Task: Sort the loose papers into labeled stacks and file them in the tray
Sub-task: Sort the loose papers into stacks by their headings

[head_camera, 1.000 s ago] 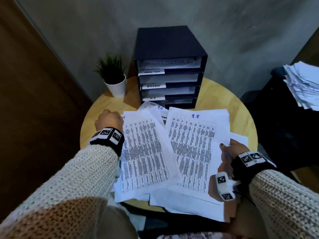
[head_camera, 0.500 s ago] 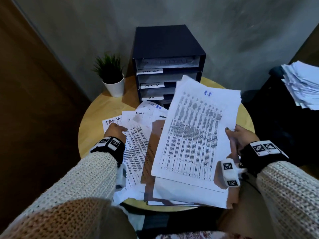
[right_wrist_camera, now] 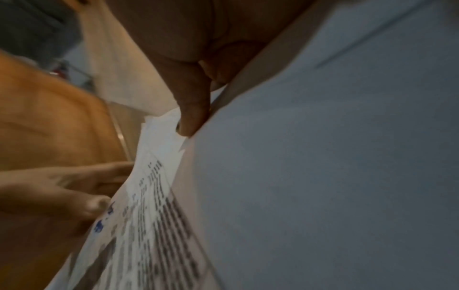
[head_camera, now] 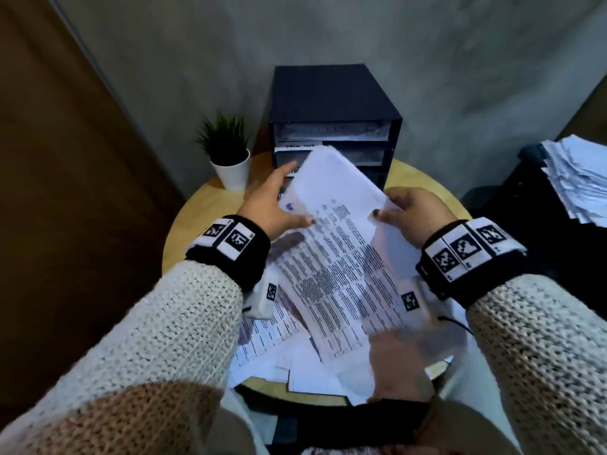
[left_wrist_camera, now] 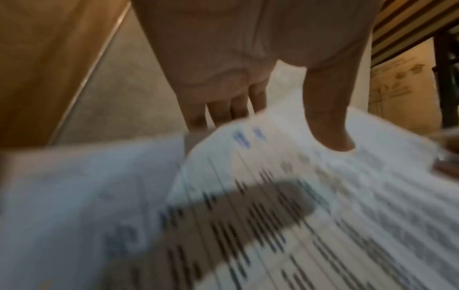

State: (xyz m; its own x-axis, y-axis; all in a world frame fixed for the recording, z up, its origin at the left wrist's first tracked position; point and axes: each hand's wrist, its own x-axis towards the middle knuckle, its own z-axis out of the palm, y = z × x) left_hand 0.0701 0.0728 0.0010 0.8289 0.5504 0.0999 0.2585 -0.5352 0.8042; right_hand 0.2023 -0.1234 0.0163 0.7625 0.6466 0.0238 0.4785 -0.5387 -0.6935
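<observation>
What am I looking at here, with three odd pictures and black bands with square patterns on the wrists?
No robot here: a person is sorting papers with bare hands. The bands carry small cameras. The wide picture comes from a camera on the head, looking down; the two blurry close-ups look along each hand from the wrists.

On the round wooden table stand a dark filing tray with labelled slots and a small potted plant, and loose printed papers lie spread on it. A further pile of papers lies off to the right.

The left hand and right hand together hold a stack of printed sheets lifted above the table, each thumb on top, fingers underneath.
</observation>
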